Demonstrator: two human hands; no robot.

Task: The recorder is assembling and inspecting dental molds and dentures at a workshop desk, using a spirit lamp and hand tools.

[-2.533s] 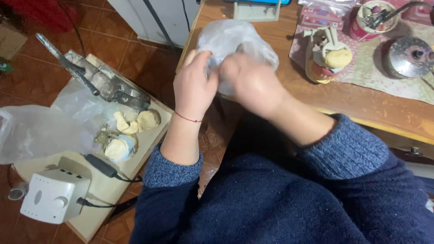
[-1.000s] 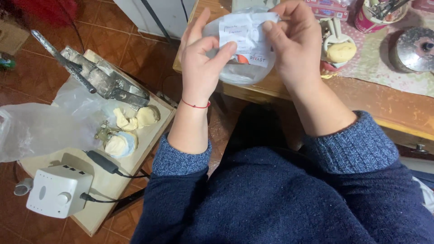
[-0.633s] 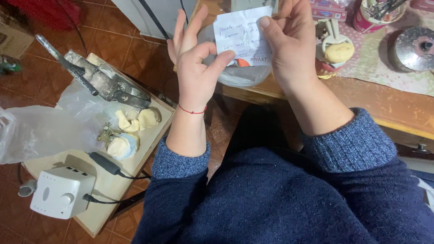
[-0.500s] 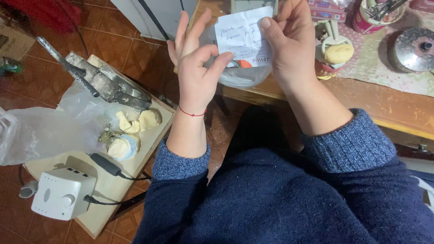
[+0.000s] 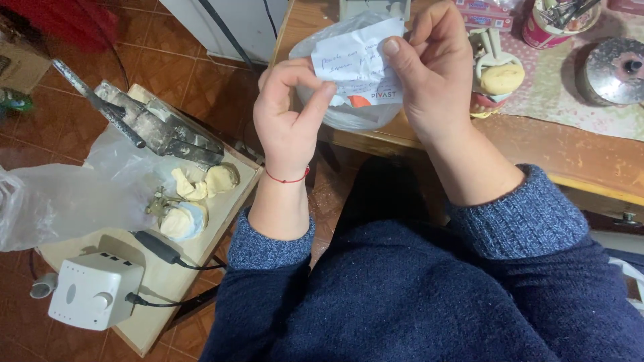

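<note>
I hold a small white paper slip [image 5: 355, 67] with handwriting up in front of a crumpled clear plastic bag [image 5: 349, 114] that rests at the wooden table's edge. My right hand [image 5: 429, 67] pinches the slip's right side between thumb and fingers. My left hand [image 5: 288, 114] pinches its lower left corner, fingers curled; a thin red thread circles that wrist. Both arms wear dark blue knitted sleeves.
A low board [image 5: 201, 241] at my left carries pale plaster pieces [image 5: 201, 184], a grey metal tool [image 5: 144, 124], a clear bag [image 5: 60, 194] and a small white box device [image 5: 94, 291] with cables. The wooden table [image 5: 577, 157] holds a plaster cast [image 5: 500, 77], a metal lid [image 5: 617, 67] and a cup of tools [image 5: 553, 20].
My left hand's fingers have curled in from spread to a pinch on the slip. Earlier both hands were working at the plastic bag; the slip has since come up in front of it.
</note>
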